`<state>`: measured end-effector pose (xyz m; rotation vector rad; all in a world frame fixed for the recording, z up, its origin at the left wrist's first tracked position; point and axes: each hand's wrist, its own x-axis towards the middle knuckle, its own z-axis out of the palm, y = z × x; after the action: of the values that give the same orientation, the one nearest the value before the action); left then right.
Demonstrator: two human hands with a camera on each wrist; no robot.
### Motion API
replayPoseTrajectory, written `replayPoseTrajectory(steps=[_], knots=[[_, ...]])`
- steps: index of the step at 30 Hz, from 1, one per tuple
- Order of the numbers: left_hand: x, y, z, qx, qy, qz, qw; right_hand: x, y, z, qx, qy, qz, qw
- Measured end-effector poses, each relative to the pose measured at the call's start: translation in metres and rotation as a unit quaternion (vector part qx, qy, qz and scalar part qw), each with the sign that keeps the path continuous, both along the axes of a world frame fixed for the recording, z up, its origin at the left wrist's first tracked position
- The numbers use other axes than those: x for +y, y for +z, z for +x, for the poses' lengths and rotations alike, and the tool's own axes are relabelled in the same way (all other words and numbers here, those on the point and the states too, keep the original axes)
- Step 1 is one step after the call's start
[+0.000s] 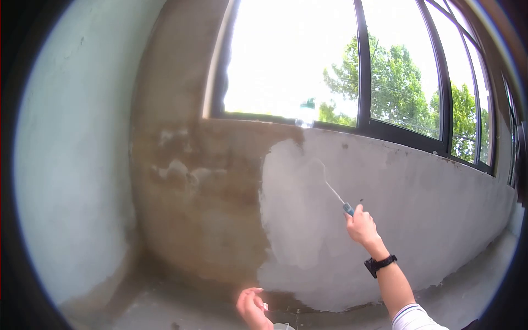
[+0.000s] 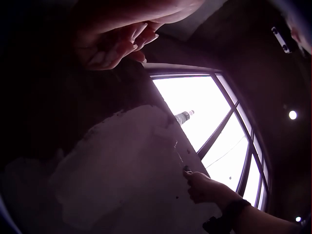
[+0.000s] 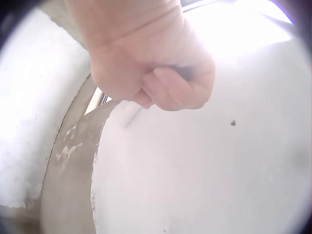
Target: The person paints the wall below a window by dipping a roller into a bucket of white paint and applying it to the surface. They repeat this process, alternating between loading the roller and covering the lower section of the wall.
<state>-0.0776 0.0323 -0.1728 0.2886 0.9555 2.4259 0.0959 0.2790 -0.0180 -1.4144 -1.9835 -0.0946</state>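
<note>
My right hand [image 1: 363, 226] grips the blue handle [image 1: 348, 209] of a paint roller in front of the wall below the window. Its thin metal rod [image 1: 333, 190] runs up and left to the wall, where the pale roller head blends into the white paint. The curled fingers [image 3: 170, 90] of this hand show close up in the right wrist view. White paint [image 1: 291, 214] covers the right part of the wall, with a ragged edge against bare brown plaster [image 1: 214, 220]. Low in the head view, my left hand [image 1: 253, 308] is held with loosely bent fingers, nothing visibly gripped.
A clear plastic bottle [image 1: 306, 114] stands on the sill of the dark-framed window [image 1: 364, 71]. The rim of a white container [image 1: 284, 326] shows beside my left hand. A pale side wall [image 1: 71, 165] meets the brown plaster at the left corner.
</note>
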Motion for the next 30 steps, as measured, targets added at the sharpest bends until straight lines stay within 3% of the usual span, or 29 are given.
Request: replayPoseTrajectory(steps=[8,20,30], knots=[[-0.005,0.013,0.002,-0.003,0.004,-0.013,1.0,-0.03,0.119,-0.094,-0.103,0.059,0.025,0.993],[0.001,0.006,0.003,-0.034,0.003,0.009,0.999,0.007,0.098,0.039,-0.151,-0.059,0.03,0.986],[-0.002,0.012,0.011,-0.009,-0.012,0.009,1.0,-0.019,0.161,-0.048,-0.169,0.0,0.036,0.985]])
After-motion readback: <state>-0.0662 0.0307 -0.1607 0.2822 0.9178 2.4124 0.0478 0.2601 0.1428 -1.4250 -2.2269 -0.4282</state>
